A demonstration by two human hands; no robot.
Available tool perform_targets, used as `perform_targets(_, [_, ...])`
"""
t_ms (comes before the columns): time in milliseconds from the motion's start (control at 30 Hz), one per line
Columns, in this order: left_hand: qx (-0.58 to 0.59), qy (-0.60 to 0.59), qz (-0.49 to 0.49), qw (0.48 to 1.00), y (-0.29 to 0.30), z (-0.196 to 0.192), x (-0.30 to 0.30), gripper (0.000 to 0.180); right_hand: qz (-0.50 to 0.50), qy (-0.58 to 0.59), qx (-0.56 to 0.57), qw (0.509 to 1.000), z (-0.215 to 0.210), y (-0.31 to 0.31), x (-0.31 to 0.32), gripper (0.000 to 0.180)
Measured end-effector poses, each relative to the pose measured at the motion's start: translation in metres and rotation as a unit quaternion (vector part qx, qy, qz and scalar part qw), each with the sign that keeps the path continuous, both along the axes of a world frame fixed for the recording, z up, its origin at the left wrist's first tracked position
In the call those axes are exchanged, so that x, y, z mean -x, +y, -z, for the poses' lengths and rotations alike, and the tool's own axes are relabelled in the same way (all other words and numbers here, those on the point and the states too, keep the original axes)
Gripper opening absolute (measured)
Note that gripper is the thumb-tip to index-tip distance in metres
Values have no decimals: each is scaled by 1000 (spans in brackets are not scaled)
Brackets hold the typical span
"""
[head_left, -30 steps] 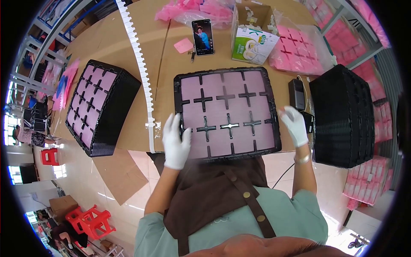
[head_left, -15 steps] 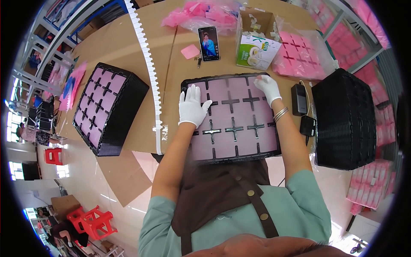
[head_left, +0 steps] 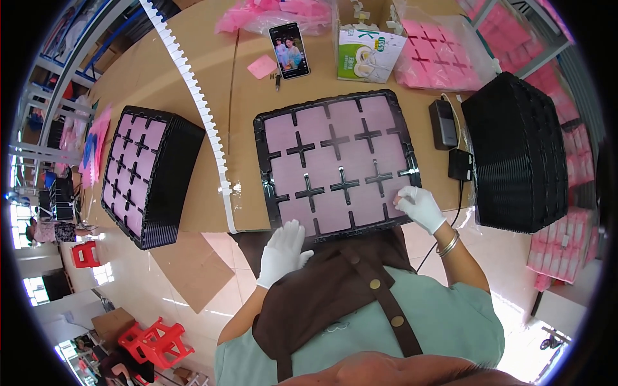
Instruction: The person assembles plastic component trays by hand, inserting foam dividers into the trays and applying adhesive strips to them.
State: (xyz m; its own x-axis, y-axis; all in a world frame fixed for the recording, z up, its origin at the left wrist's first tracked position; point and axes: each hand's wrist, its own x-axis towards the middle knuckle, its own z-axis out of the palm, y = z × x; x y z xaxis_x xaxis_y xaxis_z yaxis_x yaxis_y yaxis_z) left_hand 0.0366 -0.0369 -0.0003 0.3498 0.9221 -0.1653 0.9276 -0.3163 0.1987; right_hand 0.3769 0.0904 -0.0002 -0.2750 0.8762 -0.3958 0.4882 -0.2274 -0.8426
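A black plastic tray [head_left: 261, 168] lies on the table in front of me. Pale pink sheets [head_left: 320, 159] fill its compartments, and black cross-shaped dividers stand between them. My left hand [head_left: 282, 252], in a white glove, is by the tray's near left corner. Its fingers are stretched out flat and it holds nothing. At the near right corner, my gloved right hand [head_left: 421, 209] has its fingers bent together over the tray's edge. Whether anything is between those fingers is hidden.
A stack of black trays with pink sheets on top [head_left: 168, 174] stands left; another black stack [head_left: 515, 154] stands right. A phone [head_left: 290, 51], a cardboard box [head_left: 370, 56], bagged pink sheets [head_left: 441, 55] and a power bank [head_left: 443, 125] lie beyond. A white notched strip [head_left: 193, 90] crosses the table.
Both hands have come toward me, from the tray's farther part to its near corners. The left hand has come off the pink sheets. The whole view has shifted slightly.
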Motion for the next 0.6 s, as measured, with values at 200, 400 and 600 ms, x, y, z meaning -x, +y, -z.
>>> perform_targets(200, [-70,-44,9,996,26,-5,-18,59,30,-41,-76,996,-3,14,18,15])
perform_targets(400, [-113,-242,-175,948,29,-17,4,39,125,-123,-258,950,20,24,-22,26])
perform_targets(600, [-129,-309,-392,857,35,36,18,37,215,-115,-199,949,55,34,-36,32])
